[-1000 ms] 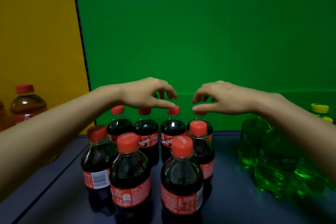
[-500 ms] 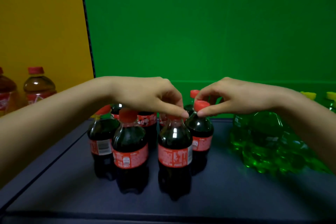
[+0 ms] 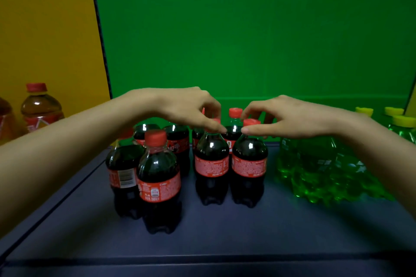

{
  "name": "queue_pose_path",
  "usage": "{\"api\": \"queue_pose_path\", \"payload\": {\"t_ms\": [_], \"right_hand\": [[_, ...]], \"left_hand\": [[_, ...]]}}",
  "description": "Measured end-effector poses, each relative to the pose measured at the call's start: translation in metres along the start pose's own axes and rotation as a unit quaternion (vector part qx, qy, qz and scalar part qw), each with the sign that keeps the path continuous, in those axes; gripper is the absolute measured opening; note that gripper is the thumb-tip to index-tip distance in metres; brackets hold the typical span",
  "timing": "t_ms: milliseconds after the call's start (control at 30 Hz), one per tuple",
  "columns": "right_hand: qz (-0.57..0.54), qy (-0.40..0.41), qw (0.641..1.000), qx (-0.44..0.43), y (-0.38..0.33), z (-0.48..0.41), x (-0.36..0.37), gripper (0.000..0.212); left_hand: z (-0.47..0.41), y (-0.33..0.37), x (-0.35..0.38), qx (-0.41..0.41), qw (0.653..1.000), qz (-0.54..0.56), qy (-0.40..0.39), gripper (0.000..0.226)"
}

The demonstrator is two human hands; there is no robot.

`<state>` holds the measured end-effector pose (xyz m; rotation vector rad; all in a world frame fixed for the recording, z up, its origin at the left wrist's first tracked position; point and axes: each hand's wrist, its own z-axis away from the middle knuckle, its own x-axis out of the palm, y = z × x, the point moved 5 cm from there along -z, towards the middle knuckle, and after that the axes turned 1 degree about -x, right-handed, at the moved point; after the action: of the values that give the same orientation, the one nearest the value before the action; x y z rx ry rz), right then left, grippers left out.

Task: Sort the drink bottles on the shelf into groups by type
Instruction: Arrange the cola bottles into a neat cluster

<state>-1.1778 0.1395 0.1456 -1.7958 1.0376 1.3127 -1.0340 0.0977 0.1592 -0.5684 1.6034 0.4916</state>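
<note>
Several small cola bottles with red caps and red labels stand clustered on the dark shelf [image 3: 225, 236]. My left hand [image 3: 191, 111] pinches the cap of a front-middle cola bottle [image 3: 211, 164]. My right hand [image 3: 286, 117] pinches the cap of the cola bottle [image 3: 249, 166] right beside it. These two stand side by side, touching. Another cola bottle [image 3: 158, 177] stands nearest me at front left, with more behind it, partly hidden by my hands.
Green bottles [image 3: 319, 168] with yellow caps [image 3: 404, 120] are grouped at the right. Brown tea bottles [image 3: 40, 108] with red caps stand at the far left before a yellow wall. A green wall backs the shelf. The shelf's front edge runs along the bottom.
Both hands came down from the back-row caps onto two front bottles. Those two bottles now stand together, apart from the left-hand pair; the view has pulled back.
</note>
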Motion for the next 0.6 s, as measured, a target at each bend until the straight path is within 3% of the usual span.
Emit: {"api": "queue_pose_path", "payload": {"t_ms": [133,300,433,533,600], "right_hand": [[-0.03,-0.003,0.999,-0.034,0.0021,0.0006,-0.0018,0.028],[0.033,0.047,0.998,0.001,0.0004,-0.0052,-0.0001,0.049],[-0.047,-0.032,0.998,-0.024,0.0016,0.0002,-0.0054,0.031],[-0.028,-0.005,0.999,-0.041,0.0019,-0.0014,-0.0058,0.027],[-0.021,0.023,0.999,-0.036,-0.0004,-0.0044,-0.0034,0.037]], "left_hand": [[0.0026,-0.0028,-0.0007,0.038,0.999,0.039,-0.001,0.029],[-0.0031,-0.0024,0.0008,0.02,0.999,0.008,0.038,0.04],[0.0036,-0.0041,-0.0008,0.038,0.994,0.103,-0.009,0.03],[0.0046,-0.0032,0.0015,0.049,0.993,0.111,-0.004,0.029],[0.0035,-0.0018,0.0011,0.045,0.993,0.108,0.027,0.03]]}}
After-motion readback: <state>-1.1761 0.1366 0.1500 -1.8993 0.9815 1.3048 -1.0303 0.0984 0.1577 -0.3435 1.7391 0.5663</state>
